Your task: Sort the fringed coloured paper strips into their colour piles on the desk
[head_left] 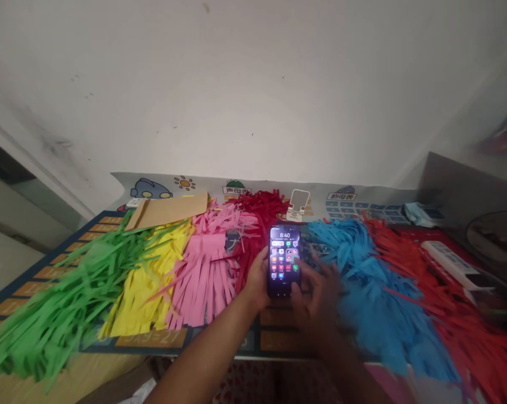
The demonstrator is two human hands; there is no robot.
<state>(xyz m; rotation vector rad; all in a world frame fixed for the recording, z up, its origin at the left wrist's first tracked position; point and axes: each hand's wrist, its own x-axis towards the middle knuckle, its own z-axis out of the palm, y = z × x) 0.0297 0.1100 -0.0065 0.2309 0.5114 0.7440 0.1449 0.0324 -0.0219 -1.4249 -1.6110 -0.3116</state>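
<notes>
A smartphone (284, 261) with a lit screen stands nearly upright above the table, showing app icons and the time 8:40. My left hand (259, 275) is closed around its left side. My right hand (318, 289), slightly blurred, is at the phone's right edge with fingers apart and fingertips over the lower right of the screen; I cannot tell if they touch it. Behind and left of the phone lie dark red paper fringes (264, 205) and pink paper fringes (205, 264). Blue paper fringes (371, 275) spread out right of my right hand.
Yellow fringes (146, 286) and green fringes (80, 286) cover the table's left part; red fringes (438, 297) hang over its right front. A brown cardboard piece (173, 209) and a white phone stand (298, 203) sit near the wall (253, 101). A white box (451, 264) lies at right.
</notes>
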